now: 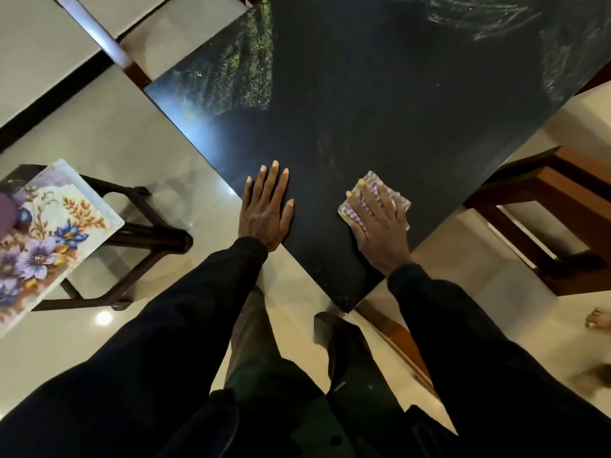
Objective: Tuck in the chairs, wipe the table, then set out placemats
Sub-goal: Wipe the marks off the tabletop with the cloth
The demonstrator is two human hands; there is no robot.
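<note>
Standing around the dark glossy table (380,94) are a wooden chair (542,209) on the right and a dark stool (142,226) on the left. The stool carries a stack of floral placemats (49,233), well apart from the table. The left hand (266,209) lies open and flat near the table's edge, holding nothing. The right hand (377,219) presses a checked cloth (390,193) flat on the top, fingers spread over it. The floor is pale shiny tile.
</note>
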